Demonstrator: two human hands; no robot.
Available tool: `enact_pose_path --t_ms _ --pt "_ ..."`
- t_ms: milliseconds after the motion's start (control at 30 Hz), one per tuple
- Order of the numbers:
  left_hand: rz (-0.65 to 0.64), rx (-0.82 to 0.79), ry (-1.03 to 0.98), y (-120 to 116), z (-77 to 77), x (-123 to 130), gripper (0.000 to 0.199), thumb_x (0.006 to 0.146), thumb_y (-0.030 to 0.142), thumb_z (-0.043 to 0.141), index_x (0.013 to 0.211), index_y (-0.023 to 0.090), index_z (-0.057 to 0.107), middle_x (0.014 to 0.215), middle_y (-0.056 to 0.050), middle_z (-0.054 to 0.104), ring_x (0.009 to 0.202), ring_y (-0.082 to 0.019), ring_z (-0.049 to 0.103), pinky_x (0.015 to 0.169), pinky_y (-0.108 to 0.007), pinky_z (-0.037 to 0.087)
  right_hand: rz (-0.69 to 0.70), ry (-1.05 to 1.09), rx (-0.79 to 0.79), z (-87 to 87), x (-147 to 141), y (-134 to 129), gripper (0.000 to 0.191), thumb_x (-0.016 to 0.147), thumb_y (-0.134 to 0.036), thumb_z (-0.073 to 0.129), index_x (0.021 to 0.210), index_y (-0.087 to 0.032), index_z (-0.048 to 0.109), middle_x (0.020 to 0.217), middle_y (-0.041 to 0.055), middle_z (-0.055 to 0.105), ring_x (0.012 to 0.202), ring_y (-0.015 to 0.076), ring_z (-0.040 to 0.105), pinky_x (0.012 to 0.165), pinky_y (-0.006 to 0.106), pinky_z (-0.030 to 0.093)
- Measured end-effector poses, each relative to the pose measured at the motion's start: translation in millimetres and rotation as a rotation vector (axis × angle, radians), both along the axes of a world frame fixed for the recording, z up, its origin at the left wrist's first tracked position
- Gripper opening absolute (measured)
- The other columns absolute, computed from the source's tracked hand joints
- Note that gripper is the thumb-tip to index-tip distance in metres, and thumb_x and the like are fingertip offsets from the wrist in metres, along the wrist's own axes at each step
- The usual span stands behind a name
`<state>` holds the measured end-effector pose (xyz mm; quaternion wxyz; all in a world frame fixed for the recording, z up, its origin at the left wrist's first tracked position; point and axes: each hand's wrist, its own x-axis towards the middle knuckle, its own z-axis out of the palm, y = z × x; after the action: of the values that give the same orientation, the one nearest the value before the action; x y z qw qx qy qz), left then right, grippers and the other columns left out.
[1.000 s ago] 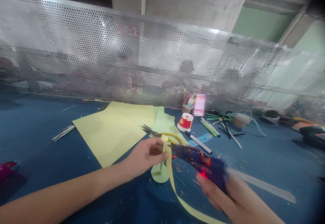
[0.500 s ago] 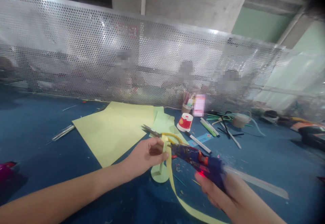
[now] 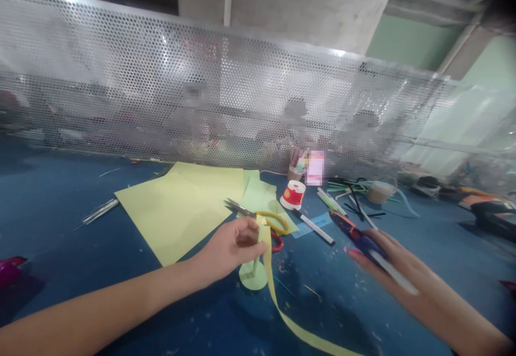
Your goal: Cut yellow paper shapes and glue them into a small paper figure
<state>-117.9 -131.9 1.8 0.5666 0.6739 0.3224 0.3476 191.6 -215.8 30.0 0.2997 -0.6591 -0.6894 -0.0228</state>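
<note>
In the head view, the left hand (image 3: 244, 243) covers part of the light green paper piece (image 3: 253, 276), which is in the lower middle, a narrow column with a round base. The thumb and fingers are pinched on the column near its top; whether the base touches the table (image 3: 169, 313), I cannot tell. The right hand (image 3: 387, 270) is closed around the handle of the blue glue gun (image 3: 358, 236), so most of this handle is hidden, and its trigger cannot be made out. The gun is well apart from the paper. A yellow strip (image 3: 278, 302) hangs beside the column, and the bottom edge of the view cuts it off. At the left edge a magenta object (image 3: 11, 272) is also cut.

Behind the perforated screen (image 3: 133, 87) the people are blurred. The red and white cup (image 3: 293, 194) bears a yellow mark, and the blue printed strip (image 3: 312, 225) has some print, but I can read no word (the print is too small). The pink and white rectangle (image 3: 315, 169) is pixelated.

Counted: one large yellow sheet (image 3: 181, 211), one white marker (image 3: 316, 228) with dark ends, one pair of scissor blades (image 3: 241, 206), one yellow loop (image 3: 278, 222) and one red loop (image 3: 277, 242); whether both loops belong to the same scissors, I cannot tell.
</note>
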Motion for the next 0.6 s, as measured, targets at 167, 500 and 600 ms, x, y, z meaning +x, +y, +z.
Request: enact_pose_path --t_ms 167,500,600 --pt "-0.029 -0.010 -0.018 -1 2.0 0 0.027 0.076 0.033 0.065 0.093 0.018 0.050 0.081 -0.002 0.065 0.077 -0.015 0.061 0.073 -0.030 0.045 -0.021 -0.195 -0.135 -39.5 41 23 0.036 0.080 -0.045 0.040 0.099 -0.017 0.053 0.089 0.0120 0.057 0.071 0.0239 0.064 0.066 0.037 0.053" --pt "-0.021 -0.017 -0.020 0 0.4 0 0.026 0.076 0.032 0.065 0.092 0.018 0.051 0.080 -0.002 0.065 0.076 -0.014 0.060 0.072 -0.029 0.044 -0.046 -0.243 -0.090 -15.2 21 18 0.039 0.075 -0.053 0.048 0.091 -0.020 0.063 0.091 0.0154 0.066 0.084 0.0314 0.063 0.077 0.046 0.049" --pt "-0.022 -0.026 -0.042 -2 2.3 2 0.026 0.076 0.032 0.066 0.093 0.018 0.051 0.081 -0.002 0.065 0.076 -0.014 0.060 0.072 -0.029 0.044 0.087 0.077 -0.315 17.6 -54 13 0.031 0.081 -0.051 0.046 0.085 -0.025 0.062 0.080 0.0043 0.068 0.071 0.0204 0.065 0.065 0.031 0.051"
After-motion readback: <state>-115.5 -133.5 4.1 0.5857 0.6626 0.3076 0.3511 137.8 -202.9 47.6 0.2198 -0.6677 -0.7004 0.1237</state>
